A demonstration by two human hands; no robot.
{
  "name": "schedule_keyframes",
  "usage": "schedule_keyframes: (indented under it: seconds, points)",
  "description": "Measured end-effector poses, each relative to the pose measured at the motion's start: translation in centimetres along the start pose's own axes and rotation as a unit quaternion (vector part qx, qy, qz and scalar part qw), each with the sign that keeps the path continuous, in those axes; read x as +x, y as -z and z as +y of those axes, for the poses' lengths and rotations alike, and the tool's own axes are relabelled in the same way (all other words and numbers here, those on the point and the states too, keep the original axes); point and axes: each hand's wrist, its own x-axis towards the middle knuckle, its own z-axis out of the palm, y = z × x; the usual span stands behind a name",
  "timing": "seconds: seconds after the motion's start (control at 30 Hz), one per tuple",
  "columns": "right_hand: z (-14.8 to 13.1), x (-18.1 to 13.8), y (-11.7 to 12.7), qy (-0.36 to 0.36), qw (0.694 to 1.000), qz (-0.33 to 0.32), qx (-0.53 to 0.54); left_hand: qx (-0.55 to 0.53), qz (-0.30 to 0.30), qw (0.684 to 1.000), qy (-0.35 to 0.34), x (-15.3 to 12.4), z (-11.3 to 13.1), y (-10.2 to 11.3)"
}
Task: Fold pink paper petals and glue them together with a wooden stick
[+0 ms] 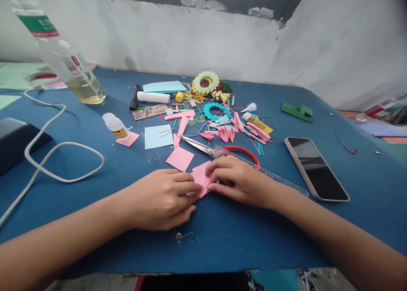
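Note:
Between my two hands lies a piece of pink paper (201, 172), partly hidden under my fingers. My left hand (165, 195) presses its left and lower edge with the fingertips. My right hand (238, 178) pinches the paper's right side with curled fingers. Just beyond it sits a loose pink paper square (179, 158). A pair of scissors (203, 146) with red handles lies behind my right hand, on top of a clear ruler (286, 183). Whether the held paper is folded or stacked, I cannot tell.
Paper scraps, a blue paper ring (210, 108) and green and yellow rings (206, 83) lie at the back. A glue bottle (116, 126) and a tall bottle (84, 81) stand left, near a white cable (47, 121). A phone (316, 168) lies right.

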Motion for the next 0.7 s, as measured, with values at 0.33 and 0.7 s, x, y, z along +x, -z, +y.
schedule_keyframes:
  seconds: [0.33,0.7]
  points:
    - [-0.72,0.56,-0.83,-0.057,0.998,0.02,-0.02,-0.047,0.022,0.999,0.008,0.18,-0.09,-0.42]
    - [-0.5,0.4,-1.05,-0.064,0.997,0.024,-0.025,-0.045,0.019,0.999,-0.015,0.04,-0.51,-0.71]
